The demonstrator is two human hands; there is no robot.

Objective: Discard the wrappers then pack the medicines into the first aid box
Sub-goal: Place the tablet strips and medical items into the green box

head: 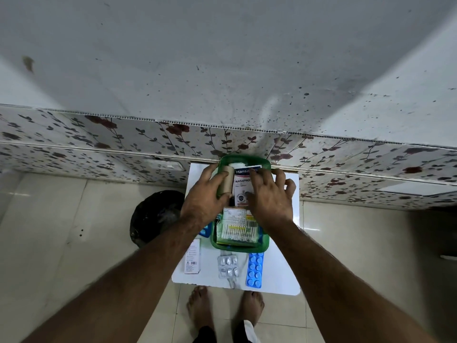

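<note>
A: What is being shown from above?

B: A green first aid box (264,240) is being filled on a small white surface (282,273). A tan roll (227,181) is being gripped by the left hand (206,200) and lowered into the far left of the box. The right hand (268,196) is being spread, fingers loose, over a white plaster packet (243,184) lying in the box; whether the packet is being gripped cannot be told.

A: Is anything being left outside?

B: A silver blister strip (228,266), a blue blister strip (255,269) and a white carton (193,256) are lying on the surface near the box. A dark bin (154,216) is standing on the floor to the left.

A: How should the step be done well?

B: The roll is probably best being laid flat beside the packet, with the packet being steadied so nothing is being pushed upward.

A: Can any writing be read?

B: "Hansa" and "WASHPROO" are being shown on the packet, the rest being covered. A cotton-bud pack (237,231) is lying at the near end; its print is too small.
</note>
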